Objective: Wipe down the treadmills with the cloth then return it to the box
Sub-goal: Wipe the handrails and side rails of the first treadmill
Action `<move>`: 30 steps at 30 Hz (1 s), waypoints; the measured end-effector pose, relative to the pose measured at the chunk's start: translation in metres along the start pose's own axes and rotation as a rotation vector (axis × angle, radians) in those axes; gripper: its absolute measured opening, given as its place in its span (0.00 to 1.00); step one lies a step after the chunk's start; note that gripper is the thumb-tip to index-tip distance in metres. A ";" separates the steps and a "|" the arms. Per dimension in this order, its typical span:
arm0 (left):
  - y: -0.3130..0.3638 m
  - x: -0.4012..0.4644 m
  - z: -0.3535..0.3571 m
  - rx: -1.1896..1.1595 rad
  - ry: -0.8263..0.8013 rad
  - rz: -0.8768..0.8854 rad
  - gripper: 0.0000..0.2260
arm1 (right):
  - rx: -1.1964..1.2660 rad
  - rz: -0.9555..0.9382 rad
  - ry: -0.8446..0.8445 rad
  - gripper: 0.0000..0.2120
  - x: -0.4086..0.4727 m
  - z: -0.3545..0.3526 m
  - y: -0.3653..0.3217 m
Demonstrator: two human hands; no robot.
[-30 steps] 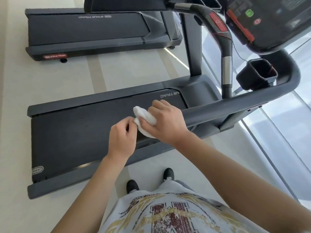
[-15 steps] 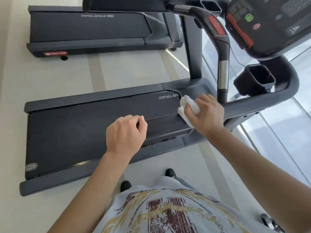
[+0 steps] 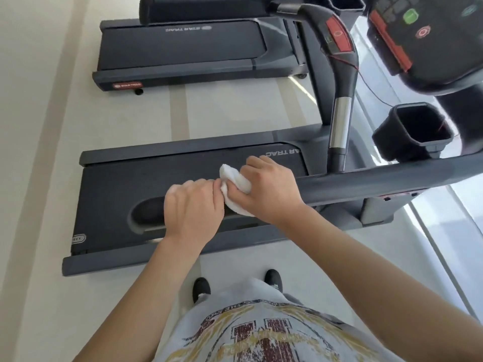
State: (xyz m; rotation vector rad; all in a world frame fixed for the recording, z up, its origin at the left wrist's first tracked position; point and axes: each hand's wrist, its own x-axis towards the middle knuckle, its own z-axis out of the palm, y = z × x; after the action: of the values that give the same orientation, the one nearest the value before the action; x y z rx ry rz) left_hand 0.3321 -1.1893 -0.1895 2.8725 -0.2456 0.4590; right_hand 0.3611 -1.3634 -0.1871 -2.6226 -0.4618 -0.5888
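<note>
Wiping stage: the person is standing beside the near treadmill (image 3: 183,194), both hands meeting over the near handrail (image 3: 366,182); I judge the wipe-down is still under way.
Cloth: the white cloth (image 3: 236,188) is sitting bunched at the free end of the handrail, above the dark belt, between the two hands.
Right hand: the right hand (image 3: 271,190) is grasping the cloth, its fingers curling over the wad.
Left hand: the left hand (image 3: 193,205) is clenching with curled fingers, its fingertips (image 3: 215,185) meeting the cloth's left edge and seeming to pinch it; the exact contact is hidden.
Handling: the cloth is looking soft, light and limp, so it is likely folding and slipping into whatever shape the fingers give it; nothing about it is fragile.
Where to hold: gathering it into a thick pad in the palm, loose corners tucked in, is probably giving the steadiest wiping face.
Far treadmill: a second treadmill (image 3: 183,48) is lying at the far side across a strip of pale floor (image 3: 235,113), still to be judged clean or not.
Console: the console (image 3: 428,35) and a cup holder (image 3: 415,126) are rising at the far right.
Box: the box is not in view.
</note>
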 end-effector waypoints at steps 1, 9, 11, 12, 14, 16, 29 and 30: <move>0.013 0.001 0.004 -0.014 -0.008 0.012 0.21 | 0.002 0.003 0.020 0.24 -0.004 -0.009 0.017; 0.090 0.015 0.028 0.022 0.066 0.044 0.23 | -0.163 0.184 0.129 0.21 -0.044 -0.095 0.177; 0.099 0.017 0.032 0.052 0.099 0.033 0.24 | -0.197 0.213 0.132 0.22 -0.049 -0.109 0.202; 0.102 0.018 0.033 0.060 0.116 0.025 0.24 | -0.206 0.212 0.129 0.22 -0.050 -0.112 0.207; 0.105 0.019 0.034 0.070 0.142 0.012 0.24 | -0.210 0.204 0.131 0.21 -0.049 -0.111 0.202; 0.106 0.019 0.034 0.074 0.147 0.004 0.24 | -0.181 0.168 0.145 0.20 -0.044 -0.098 0.181; 0.097 0.016 0.018 -0.051 -0.106 0.008 0.20 | -0.065 -0.056 0.282 0.21 -0.044 -0.070 0.137; 0.093 0.016 0.015 -0.078 -0.173 0.027 0.20 | -0.127 -0.004 0.321 0.21 -0.051 -0.079 0.155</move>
State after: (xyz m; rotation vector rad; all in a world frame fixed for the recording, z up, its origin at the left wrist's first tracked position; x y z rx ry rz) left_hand 0.3327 -1.2846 -0.1801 2.8367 -0.3244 0.1997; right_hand 0.3534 -1.5438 -0.1947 -2.5748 -0.3379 -1.0498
